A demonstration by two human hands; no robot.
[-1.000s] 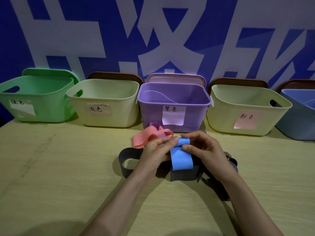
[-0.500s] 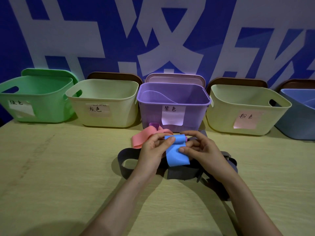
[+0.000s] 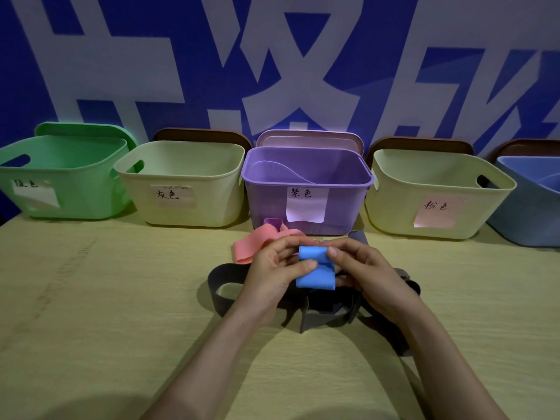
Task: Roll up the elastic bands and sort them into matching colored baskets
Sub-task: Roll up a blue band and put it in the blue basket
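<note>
As both hands meet above the bench [image 3: 91, 298], the left hand [image 3: 272, 268] and right hand [image 3: 363, 274] curl their fingers [image 3: 304, 265] round a partly rolled blue band [image 3: 315, 268], pinching it over a heap of grey bands [image 3: 321, 316], near the purple basket [image 3: 342, 207].

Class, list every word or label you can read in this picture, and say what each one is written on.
"绿色": label on the green basket, slightly blurred.
"灰色": label on the left cream basket.
"紫色": label on the purple basket.
"粉色": pink label on the right cream basket.
Wall: huge white characters, cropped, unreadable.
Blue basket: no label visible.
</note>
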